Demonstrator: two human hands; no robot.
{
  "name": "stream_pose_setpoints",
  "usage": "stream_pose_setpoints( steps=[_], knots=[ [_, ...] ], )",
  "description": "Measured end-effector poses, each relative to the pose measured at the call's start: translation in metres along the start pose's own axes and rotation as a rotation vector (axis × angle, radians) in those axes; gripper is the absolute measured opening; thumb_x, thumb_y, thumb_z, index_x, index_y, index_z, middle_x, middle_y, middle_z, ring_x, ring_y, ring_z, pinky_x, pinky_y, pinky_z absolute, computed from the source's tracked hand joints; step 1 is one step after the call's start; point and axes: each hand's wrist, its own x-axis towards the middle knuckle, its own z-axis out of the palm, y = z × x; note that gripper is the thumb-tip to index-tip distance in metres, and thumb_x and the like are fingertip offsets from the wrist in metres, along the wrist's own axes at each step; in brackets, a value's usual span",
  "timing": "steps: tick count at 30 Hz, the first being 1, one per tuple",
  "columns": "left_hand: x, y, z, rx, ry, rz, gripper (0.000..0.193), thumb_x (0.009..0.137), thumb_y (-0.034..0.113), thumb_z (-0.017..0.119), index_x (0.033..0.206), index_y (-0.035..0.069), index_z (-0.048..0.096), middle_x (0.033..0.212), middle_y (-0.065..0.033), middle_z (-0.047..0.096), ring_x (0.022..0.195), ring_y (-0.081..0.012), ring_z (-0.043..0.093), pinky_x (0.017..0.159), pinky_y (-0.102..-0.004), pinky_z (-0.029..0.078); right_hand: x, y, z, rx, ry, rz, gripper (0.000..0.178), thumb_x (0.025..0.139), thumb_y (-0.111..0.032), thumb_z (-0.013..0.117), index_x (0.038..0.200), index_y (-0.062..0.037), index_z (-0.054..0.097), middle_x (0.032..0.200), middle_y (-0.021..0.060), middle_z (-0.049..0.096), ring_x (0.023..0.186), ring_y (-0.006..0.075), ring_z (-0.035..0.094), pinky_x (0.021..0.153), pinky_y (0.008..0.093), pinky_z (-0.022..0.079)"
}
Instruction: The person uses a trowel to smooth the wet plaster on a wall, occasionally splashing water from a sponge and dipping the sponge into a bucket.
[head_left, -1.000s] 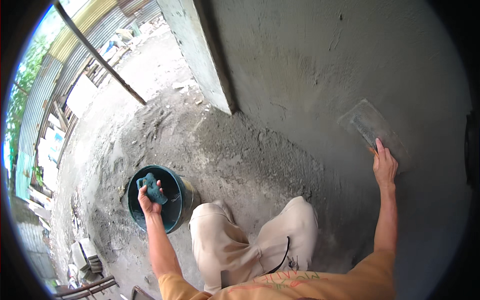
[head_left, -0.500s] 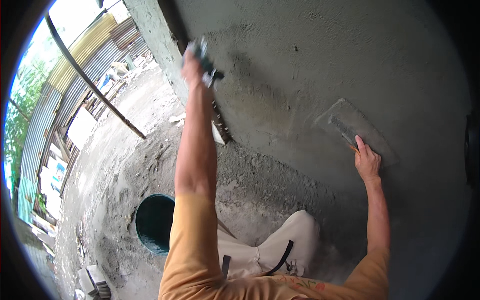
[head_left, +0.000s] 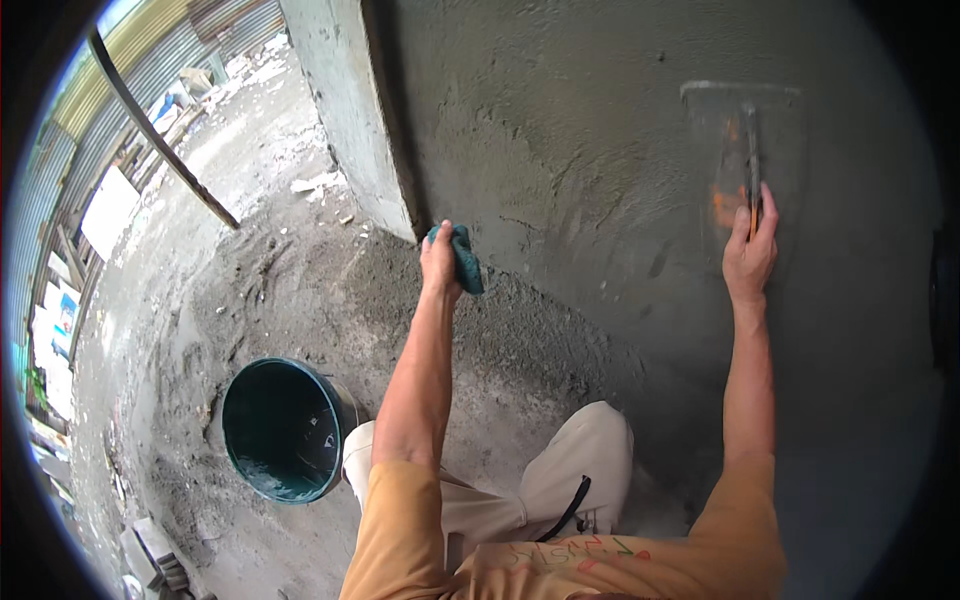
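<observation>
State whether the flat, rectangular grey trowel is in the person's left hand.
No: the right hand holds the trowel against the grey plastered wall, while the left hand grips a soft teal wad.

Bkgd, upper L: corrugated metal fence, yellowish & grey sheets — dark slanting pole in front, its foot on rough grey ground. White panel nr fence w/ scrap timber beside it. Pale rubble R of pole; grey blocks piled lower L — nr edge of view.
</observation>
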Motion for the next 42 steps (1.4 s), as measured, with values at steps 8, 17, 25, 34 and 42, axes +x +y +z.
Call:
stream_pose_setpoints(
  steps=[8,17,25,34,42],
  knots=[
    [0.023,0.043,-0.034,-0.186,0.052,-0.014,0.029,0.098,0.03,0.062,0.116,0.008,0.055,0.09,-0.0088,0.063,0.065,-0.0217,0.062,0.056,-0.0355,0.055,0.106,-0.161,0.16,0.233,-0.371,-0.166,0.054,0.104,-0.034,0.046,0.149,-0.0046,0.041,0.076,0.0163,0.071,0.072,0.0351,0.072,0.067,0.0478,0.058],
    [0.017,0.074,-0.058,-0.207,-0.007,0.095,0.033,0.097,0.03,0.065,0.118,0.007,0.055,0.095,-0.0076,0.064,0.07,-0.0174,0.063,0.056,-0.0316,0.055,-0.131,-0.042,0.22,-0.336,-1.265,-0.178,0.055,0.101,-0.034,0.05,0.154,-0.031,0.036,0.1,0.0209,0.07,0.089,0.0389,0.07,0.076,0.0529,0.055],
    [0.032,0.11,-0.062,0.015,0.086,0.175,0.035,0.096,0.039,0.065,0.11,0.006,0.062,0.089,-0.0063,0.067,0.065,-0.0173,0.062,0.058,-0.03,0.054,-0.014,-0.011,0.041,0.003,-0.63,-0.04,0.052,0.098,-0.023,0.057,0.148,-0.0202,0.046,0.094,0.0174,0.073,0.07,0.0326,0.07,0.062,0.0427,0.056],
    [0.027,0.056,-0.025,-0.034,0.059,0.07,0.039,0.099,0.042,0.059,0.112,0.005,0.062,0.084,-0.0065,0.065,0.061,-0.0187,0.063,0.051,-0.0304,0.052,-0.151,-0.016,0.291,-0.205,-0.889,-0.252,0.059,0.1,-0.032,0.054,0.155,-0.028,0.033,0.086,0.0196,0.07,0.075,0.0394,0.068,0.069,0.0532,0.055],
    [0.005,0.141,-0.082,0.062,0.028,0.194,0.035,0.097,0.033,0.065,0.113,0.003,0.058,0.088,-0.0084,0.064,0.068,-0.0169,0.063,0.058,-0.0298,0.056,-0.128,0.025,0.136,-0.087,-0.806,-0.143,0.054,0.101,-0.033,0.054,0.152,-0.0282,0.036,0.085,0.0185,0.071,0.072,0.0393,0.07,0.064,0.0488,0.055]
  ],
)
